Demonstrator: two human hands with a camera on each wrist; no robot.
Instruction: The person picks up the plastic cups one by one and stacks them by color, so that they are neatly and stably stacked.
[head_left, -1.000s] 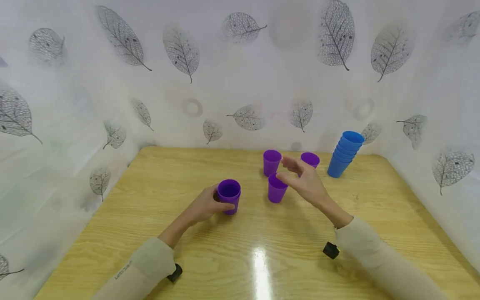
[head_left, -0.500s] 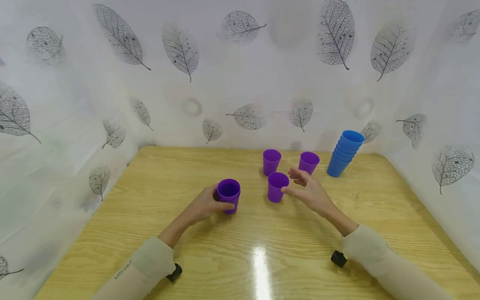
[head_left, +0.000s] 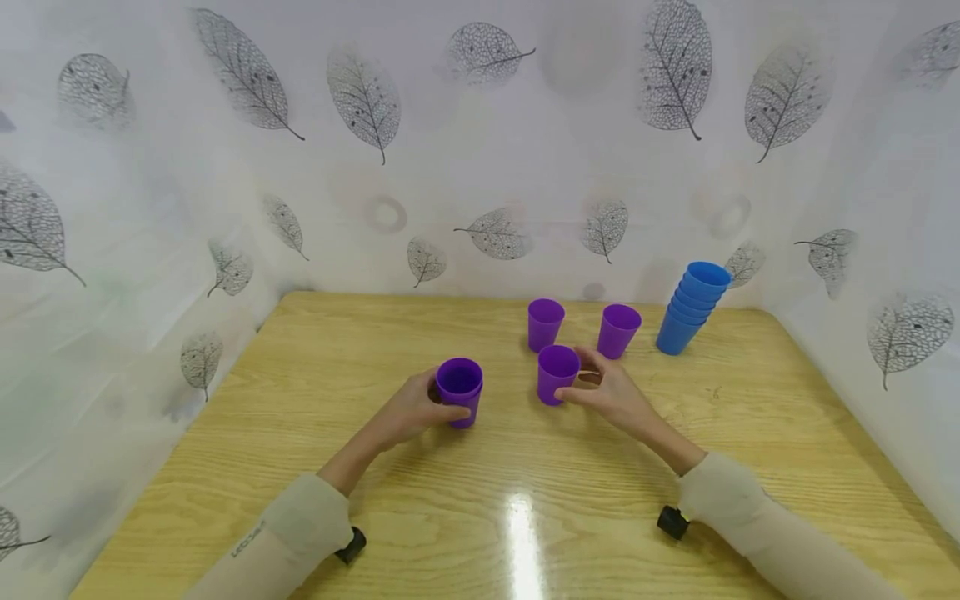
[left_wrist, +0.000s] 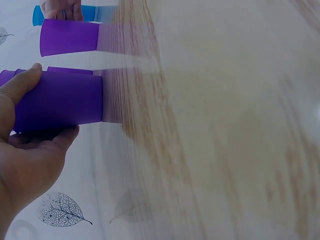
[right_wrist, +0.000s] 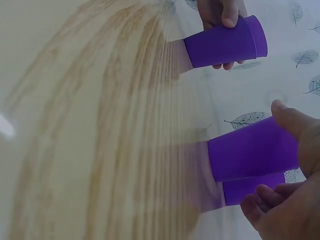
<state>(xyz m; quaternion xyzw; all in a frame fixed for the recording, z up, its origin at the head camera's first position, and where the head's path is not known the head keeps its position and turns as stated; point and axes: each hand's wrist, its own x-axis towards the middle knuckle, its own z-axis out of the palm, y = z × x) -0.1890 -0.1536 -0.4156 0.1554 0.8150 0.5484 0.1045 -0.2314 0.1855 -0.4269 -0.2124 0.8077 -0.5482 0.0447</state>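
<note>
My left hand (head_left: 414, 410) holds a nested pair of purple cups (head_left: 459, 398), thumb across the front and fingers behind. The left wrist view shows the upper rims of this pair (left_wrist: 60, 100) beside the thumb. On the right, my right hand (head_left: 611, 390) reaches around a single upright purple cup (head_left: 557, 377). Its thumb overlaps the cup's near side and its fingers curve behind the rim. In the right wrist view a gap shows between the lower fingers (right_wrist: 260, 200) and this cup (right_wrist: 252, 150).
Two more purple cups stand behind, one at the back middle (head_left: 544, 327) and one farther right (head_left: 618, 332). A stack of blue cups (head_left: 692, 308) stands at the back right of the wooden table (head_left: 337, 333). Leaf-patterned sheeting (head_left: 322, 208) borders the table.
My right hand has drawn back from above the cups, then lowered and moved in around the front purple cup. My left hand and its cups stay in place.
</note>
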